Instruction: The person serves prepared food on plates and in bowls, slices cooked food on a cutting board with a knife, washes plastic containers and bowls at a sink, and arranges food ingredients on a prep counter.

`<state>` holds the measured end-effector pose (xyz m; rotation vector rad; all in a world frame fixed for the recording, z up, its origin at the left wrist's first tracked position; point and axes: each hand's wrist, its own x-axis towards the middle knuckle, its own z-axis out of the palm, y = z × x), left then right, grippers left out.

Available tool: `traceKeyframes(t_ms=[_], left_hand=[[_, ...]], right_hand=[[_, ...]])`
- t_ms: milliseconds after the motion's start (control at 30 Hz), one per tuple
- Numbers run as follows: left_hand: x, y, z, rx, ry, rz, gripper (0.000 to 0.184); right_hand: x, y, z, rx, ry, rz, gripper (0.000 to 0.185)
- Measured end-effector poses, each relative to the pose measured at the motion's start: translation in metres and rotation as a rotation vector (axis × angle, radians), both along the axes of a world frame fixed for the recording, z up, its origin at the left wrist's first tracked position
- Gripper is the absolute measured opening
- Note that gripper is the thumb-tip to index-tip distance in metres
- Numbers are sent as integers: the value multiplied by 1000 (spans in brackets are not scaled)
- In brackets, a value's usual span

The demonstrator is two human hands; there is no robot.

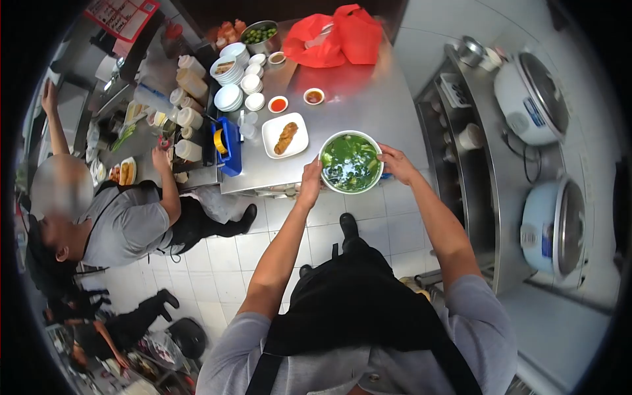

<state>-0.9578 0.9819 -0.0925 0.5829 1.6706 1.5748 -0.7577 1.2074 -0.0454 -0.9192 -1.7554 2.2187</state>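
A round white bowl (351,189) full of green leafy soup is held level between both hands, at the front edge of the steel table (388,99). My left hand (310,184) grips its left rim, and my right hand (397,164) grips the right rim. Just left of the bowl, a square white plate (301,143) carries a brown fried piece (286,138). Behind them stand a small dish of red sauce (278,104) and one of amber sauce (314,97).
Red plastic bags (336,39) lie at the back. Stacked white bowls (228,97), a blue tape dispenser (228,148) and squeeze bottles (189,150) stand left. A co-worker (131,217) is beside the left counter. Rice cookers (536,224) and shelving are on the right.
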Motion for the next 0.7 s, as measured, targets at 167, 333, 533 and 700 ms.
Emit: traceKeyframes(t_ms=[167, 333, 533, 700], left_hand=[[-13, 53, -16, 113, -93, 93, 54], [-13, 85, -39, 153, -40, 254, 47], [-1, 94, -47, 135, 86, 320, 50], [29, 40, -54, 133, 227, 305, 55]], right_hand=[[-42, 70, 3, 19, -75, 102, 49], [-66, 113, -3, 2, -60, 196, 50], [-77, 150, -22, -53, -21, 240, 49], [-82, 160, -25, -104, -13, 257, 48]])
